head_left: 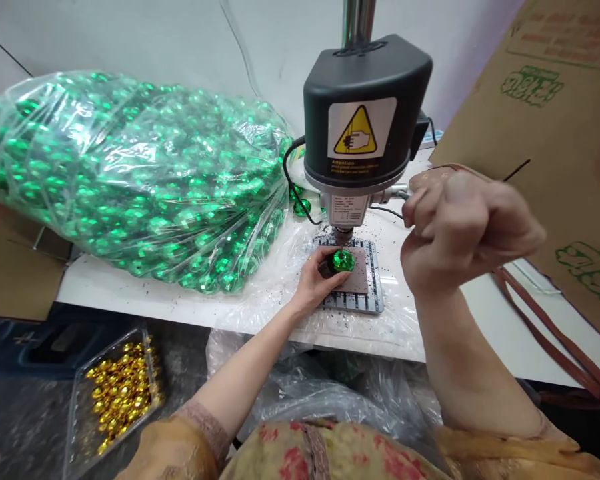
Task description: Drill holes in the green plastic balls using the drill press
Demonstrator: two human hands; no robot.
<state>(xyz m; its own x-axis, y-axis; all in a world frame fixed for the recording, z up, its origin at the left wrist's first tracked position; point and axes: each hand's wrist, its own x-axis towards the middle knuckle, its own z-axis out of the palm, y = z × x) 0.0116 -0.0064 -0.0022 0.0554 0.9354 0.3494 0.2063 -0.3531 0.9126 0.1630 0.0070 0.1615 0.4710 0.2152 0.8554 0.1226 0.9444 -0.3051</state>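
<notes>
A black bench drill press (pixel 360 120) with a yellow warning label stands on the white table. Beneath its chuck (pixel 343 235), a shiny green faceted ball (pixel 343 261) rests over a reddish-brown board on the slotted metal base (pixel 375 293). My left hand (pixel 313 281) is closed around the ball's left side, with something dark beside its fingers. Raised at the right of the machine, my right hand (pixel 455 230) is curled in a fist on the feed handle (pixel 396 193); most of that handle is hidden by the fingers.
A big clear plastic bag (pixel 145 180) of green faceted balls lies at the left. Below it, a clear tub (pixel 73 420) holds gold balls. A cardboard box (pixel 545 140) leans at the right, near a reddish-brown strap (pixel 545 327). Dark shavings dot the table (pixel 130 293).
</notes>
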